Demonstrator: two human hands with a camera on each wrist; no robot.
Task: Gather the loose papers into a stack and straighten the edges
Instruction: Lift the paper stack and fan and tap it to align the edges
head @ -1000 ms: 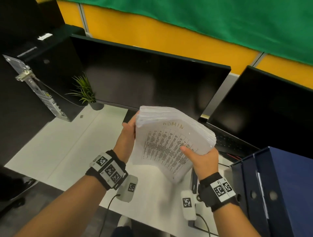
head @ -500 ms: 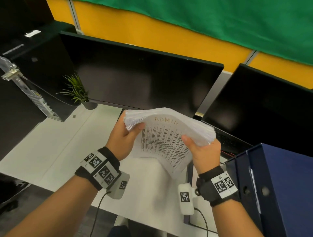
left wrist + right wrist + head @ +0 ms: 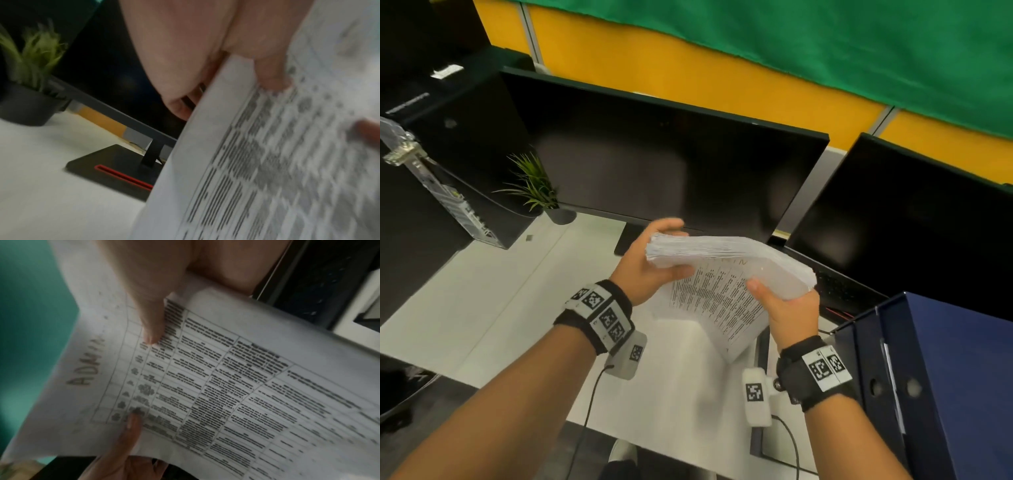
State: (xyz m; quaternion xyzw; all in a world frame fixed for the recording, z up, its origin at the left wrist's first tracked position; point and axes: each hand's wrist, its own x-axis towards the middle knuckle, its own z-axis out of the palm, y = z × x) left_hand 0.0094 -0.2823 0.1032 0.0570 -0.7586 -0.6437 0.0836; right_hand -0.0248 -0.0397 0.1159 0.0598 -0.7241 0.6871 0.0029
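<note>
Head view: a person holds a thick stack of papers in the air with both hands, above the white desk.
Landmark: the large black monitor standing at the back of the desk.
Stack of papers: in front of the monitor and lower than its screen, not touching the desk; it bends downward, the top sheet shows a printed table, and the upper edges fan out unevenly.
Left hand: closed around the left end of the stack, thumb on the printed side, the other fingers behind.
Right hand: closed around the right edge of the stack, thumb pressed on the top sheet, the fingers underneath.
Right wrist view: the handwritten word "ADMIN" stands near the top edge of the sheet.
Small plant: in a dark pot, just beside the left corner of the monitor.
Second monitor: to the right of the large monitor.
Blue binders: well to the right of the monitor, near the right wrist.
</note>
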